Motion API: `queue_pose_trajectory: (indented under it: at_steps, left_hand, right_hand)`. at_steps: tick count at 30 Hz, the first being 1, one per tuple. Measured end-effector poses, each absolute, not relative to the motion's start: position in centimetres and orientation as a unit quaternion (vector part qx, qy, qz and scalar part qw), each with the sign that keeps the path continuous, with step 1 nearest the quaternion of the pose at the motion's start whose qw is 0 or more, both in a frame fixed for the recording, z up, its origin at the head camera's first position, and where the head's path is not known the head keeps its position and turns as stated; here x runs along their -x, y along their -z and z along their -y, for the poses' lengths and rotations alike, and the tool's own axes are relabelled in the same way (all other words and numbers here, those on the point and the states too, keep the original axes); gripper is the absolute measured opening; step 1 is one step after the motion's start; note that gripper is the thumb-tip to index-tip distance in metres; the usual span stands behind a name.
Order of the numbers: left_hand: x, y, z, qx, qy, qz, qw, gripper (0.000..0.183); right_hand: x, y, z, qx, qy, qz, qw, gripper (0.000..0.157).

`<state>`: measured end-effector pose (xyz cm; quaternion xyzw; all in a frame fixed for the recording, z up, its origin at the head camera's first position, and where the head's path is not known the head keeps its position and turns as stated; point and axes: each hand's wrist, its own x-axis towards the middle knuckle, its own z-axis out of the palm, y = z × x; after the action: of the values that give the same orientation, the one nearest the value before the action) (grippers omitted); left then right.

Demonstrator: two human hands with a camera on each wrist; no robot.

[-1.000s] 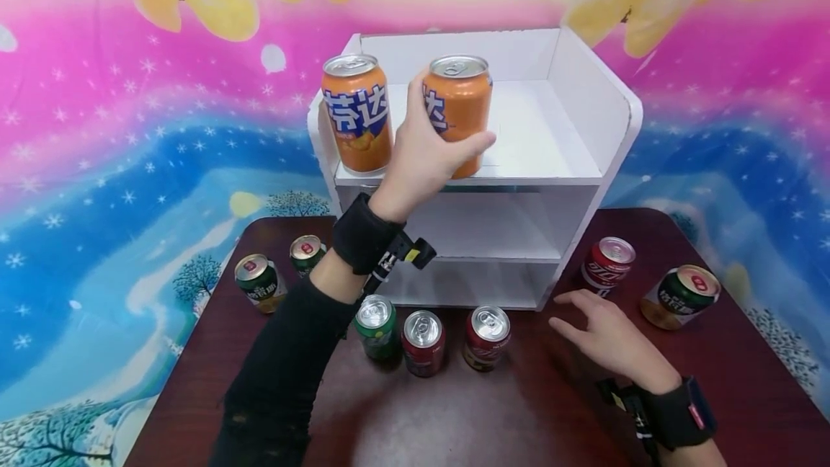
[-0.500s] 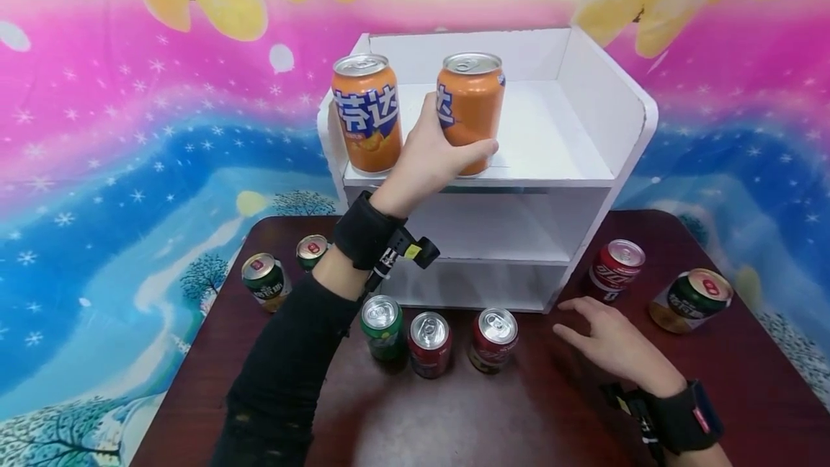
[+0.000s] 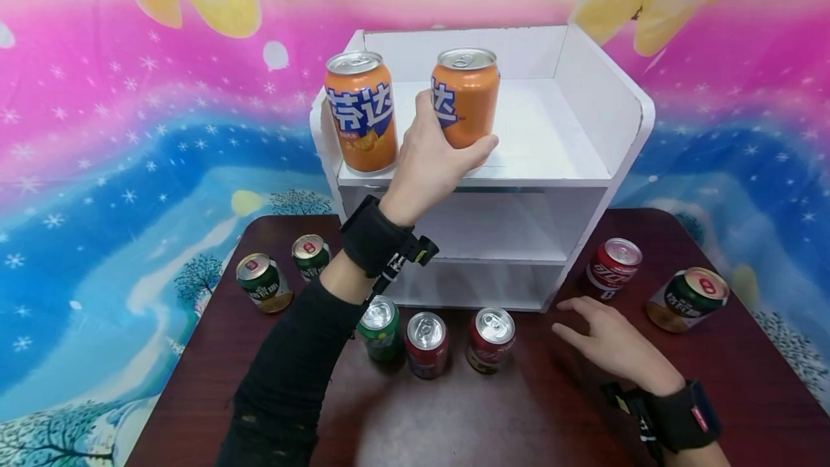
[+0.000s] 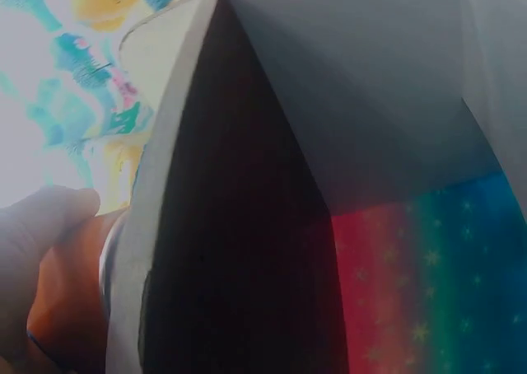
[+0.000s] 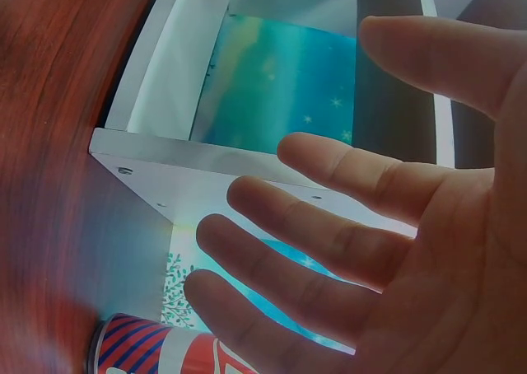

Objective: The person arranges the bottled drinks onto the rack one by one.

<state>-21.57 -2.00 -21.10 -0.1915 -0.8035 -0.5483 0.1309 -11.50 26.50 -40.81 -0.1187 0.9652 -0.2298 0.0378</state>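
My left hand (image 3: pixel 431 153) grips an orange soda can (image 3: pixel 476 110) upright on the white shelf's top board, thumb in front and fingers round its left side. A second orange soda can (image 3: pixel 362 117) stands upright to the left of that hand. In the left wrist view, part of the gripped can (image 4: pixel 74 283) and the thumb show beyond the board's front edge. Low over the table, my right hand (image 3: pixel 612 341) has its fingers spread and holds nothing. Nearest to it is a red soda can (image 3: pixel 612 269), partly seen in the right wrist view (image 5: pixel 156 349).
The white three-level shelf unit (image 3: pixel 577 179) stands at the back of the dark wooden table (image 3: pixel 402 424). In front are a green can (image 3: pixel 380 330) and two red cans (image 3: pixel 426 344). Dark green cans stand at left (image 3: pixel 264 283) and right (image 3: pixel 687 300). A patterned cloth hangs behind.
The left fingers sit slightly lower on the held can, which has moved slightly back on the board. The right hand holds nearly the same pose. The head view has shifted slightly.
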Motion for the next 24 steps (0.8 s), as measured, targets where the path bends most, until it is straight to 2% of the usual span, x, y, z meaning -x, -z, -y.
queue_pose_trajectory:
  at_steps: [5, 9, 14, 19, 24]
  left_hand:
    - [21.6, 21.1, 1.7, 0.187, 0.535, 0.811, 0.149, 0.089]
    - [21.6, 20.9, 2.3, 0.200, 0.524, 0.821, 0.111, 0.095]
    - [21.6, 20.7, 3.2, 0.216, 0.510, 0.830, 0.064, 0.095]
    - [21.7, 20.8, 3.1, 0.210, 0.495, 0.840, 0.073, 0.096]
    - [21.8, 21.2, 2.7, 0.203, 0.479, 0.847, 0.104, 0.096]
  right_hand:
    - [11.5, 40.7, -26.6, 0.118, 0.229, -0.965, 0.038, 0.043]
    - [11.4, 40.6, -26.5, 0.118, 0.229, -0.965, 0.041, 0.044]
    - [11.5, 40.6, -26.7, 0.115, 0.228, -0.966, 0.038, 0.043]
    - [11.6, 40.7, -26.7, 0.112, 0.226, -0.967, 0.044, 0.045]
    - [11.7, 40.8, -26.8, 0.113, 0.228, -0.966, 0.041, 0.044]
